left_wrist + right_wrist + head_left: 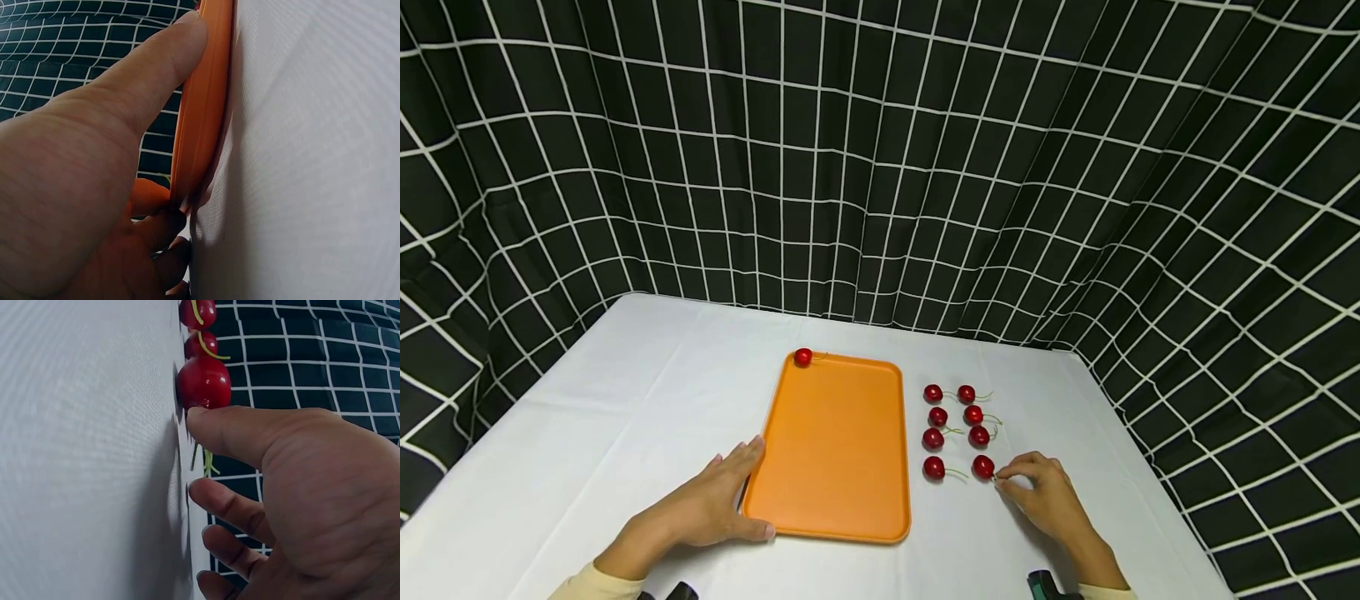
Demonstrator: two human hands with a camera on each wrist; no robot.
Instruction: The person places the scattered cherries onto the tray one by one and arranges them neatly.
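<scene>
An orange tray [831, 450] lies flat on the white table. My left hand [711, 500] is at its near left corner, thumb [169, 53] against the near rim and fingers along the left side. One red cherry [802, 357] with a thin stem lies at the tray's far left corner. My right hand [1045, 496] is at the nearest cherry [983, 467] of the right column, thumb and forefinger on either side of its green stem. In the right wrist view the thumb touches near that cherry [204, 382], and a gap shows between thumb and forefinger.
Several more cherries with green stems stand in two columns right of the tray, among them one [934, 468] beside the right hand's cherry. A black curtain [865, 167] with a white grid hangs behind and beside the white tabletop [587, 417].
</scene>
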